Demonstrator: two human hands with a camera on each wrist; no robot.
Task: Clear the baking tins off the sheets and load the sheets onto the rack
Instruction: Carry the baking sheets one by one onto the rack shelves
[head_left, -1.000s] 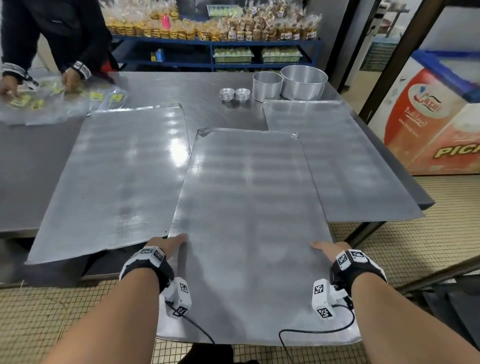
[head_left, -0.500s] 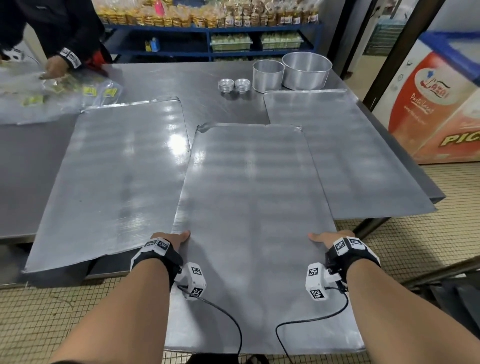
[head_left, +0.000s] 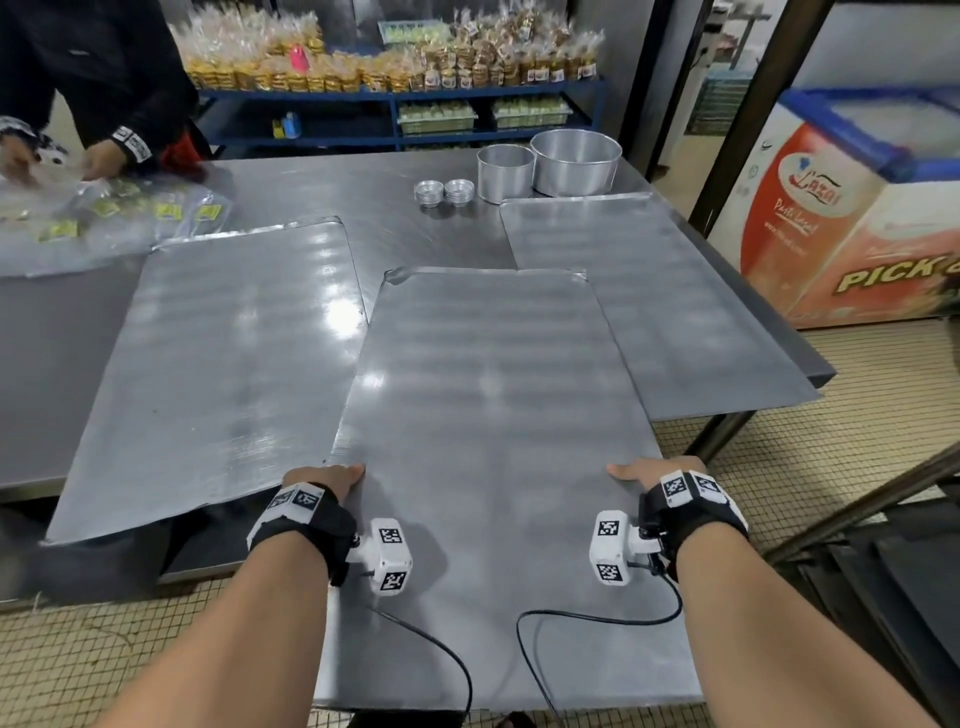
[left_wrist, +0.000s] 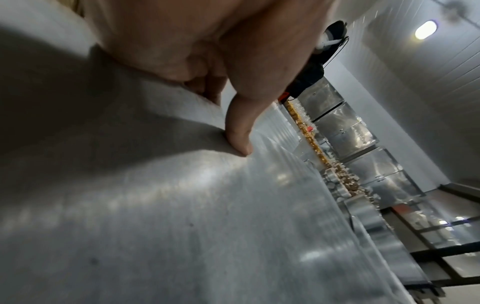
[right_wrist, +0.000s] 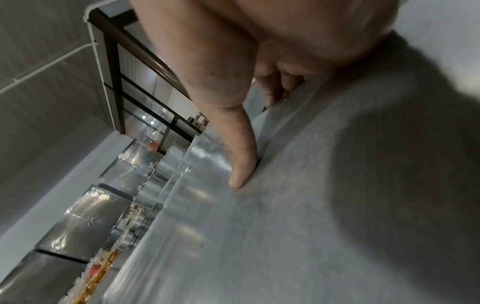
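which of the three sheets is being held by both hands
The middle sheet: the left hand and right hand grip its side edges. The left sheet and right sheet lie untouched.

Two flat sheets, the left sheet (head_left: 218, 364) and the right sheet (head_left: 665, 312), flank the middle sheet (head_left: 493, 415), leaving low open room above. Baking tins (head_left: 550, 163) stand at the tabletop's (head_left: 405, 208) far edge; a rack bar (head_left: 857, 499) slants at right.
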